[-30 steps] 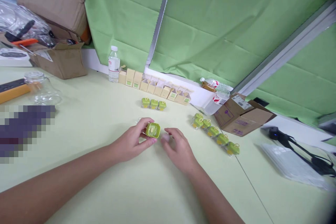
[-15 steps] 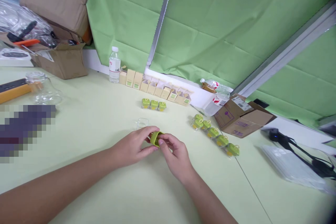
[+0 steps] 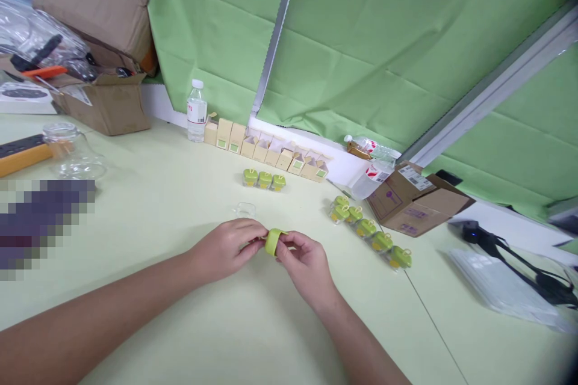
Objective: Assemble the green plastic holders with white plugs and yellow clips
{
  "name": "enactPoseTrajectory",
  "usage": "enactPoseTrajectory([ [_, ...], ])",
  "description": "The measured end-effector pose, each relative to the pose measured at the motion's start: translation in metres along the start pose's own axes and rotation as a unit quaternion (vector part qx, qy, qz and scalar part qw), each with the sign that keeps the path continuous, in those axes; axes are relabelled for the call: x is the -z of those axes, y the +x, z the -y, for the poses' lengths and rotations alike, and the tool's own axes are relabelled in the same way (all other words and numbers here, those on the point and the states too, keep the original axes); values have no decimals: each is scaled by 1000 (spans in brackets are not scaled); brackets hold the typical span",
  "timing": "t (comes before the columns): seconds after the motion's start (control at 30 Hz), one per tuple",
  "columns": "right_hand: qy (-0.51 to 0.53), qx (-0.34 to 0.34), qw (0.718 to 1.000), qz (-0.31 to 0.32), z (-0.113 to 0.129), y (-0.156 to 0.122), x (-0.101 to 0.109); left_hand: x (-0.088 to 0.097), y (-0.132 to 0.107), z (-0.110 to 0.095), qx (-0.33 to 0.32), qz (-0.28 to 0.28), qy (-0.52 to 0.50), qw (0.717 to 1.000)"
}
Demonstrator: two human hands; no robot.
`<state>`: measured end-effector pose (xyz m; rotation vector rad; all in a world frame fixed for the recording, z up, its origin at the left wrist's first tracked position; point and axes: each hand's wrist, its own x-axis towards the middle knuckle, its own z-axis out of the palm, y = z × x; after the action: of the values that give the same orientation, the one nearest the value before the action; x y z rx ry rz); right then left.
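A small green plastic lid [image 3: 273,242] is held above the table between my two hands, turned on its side with its hollow toward the right. My right hand [image 3: 307,264] grips it, fingers and thumb at the open side. My left hand [image 3: 230,248] is closed in a pinch at the lid's left face; the fingertips hide the small part pinched there. Just beyond my hands, a clear little container [image 3: 245,210] rests on the table. Further back stand three clear boxes with green lids [image 3: 264,180] in a row.
More green-lidded boxes [image 3: 365,228] line the right side. Small cardboard cartons [image 3: 266,150] and a water bottle [image 3: 197,111] stand along the back. Cardboard boxes [image 3: 406,198] sit right and left, with a glass jar [image 3: 67,150] at left and a plastic bag [image 3: 501,289] at right.
The lid has turned, so its outer side shows now rather than its hollow. My left fingers have shifted from around its rim to a pinch at its left face.
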<state>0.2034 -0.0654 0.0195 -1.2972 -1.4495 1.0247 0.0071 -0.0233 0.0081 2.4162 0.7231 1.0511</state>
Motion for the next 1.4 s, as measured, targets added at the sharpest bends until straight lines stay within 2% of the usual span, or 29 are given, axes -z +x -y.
enactPoseTrajectory([
  [0.27,-2,-35,999,20,2,-1,-1,-3,-3,2,-37,1,-1,999],
  [0.43,3,-49,998,31,3,-2,-1,-3,-3,1,-33,-12,-7,999],
  [0.53,1,-47,998,35,3,-3,0,-3,-5,0,-5,-17,-23,1000],
  [0.67,-7,-48,998,48,5,-4,1,-2,-7,-2,26,-3,-28,999],
  [0.83,-11,-51,997,58,8,-4,0,-2,-8,-3,6,5,6,1000],
  [1.07,-1,-47,997,64,7,-5,-2,-3,-10,-2,1,18,-1,1000],
  [1.4,-42,-29,997,57,14,-6,2,-8,-14,0,-32,53,57,996],
])
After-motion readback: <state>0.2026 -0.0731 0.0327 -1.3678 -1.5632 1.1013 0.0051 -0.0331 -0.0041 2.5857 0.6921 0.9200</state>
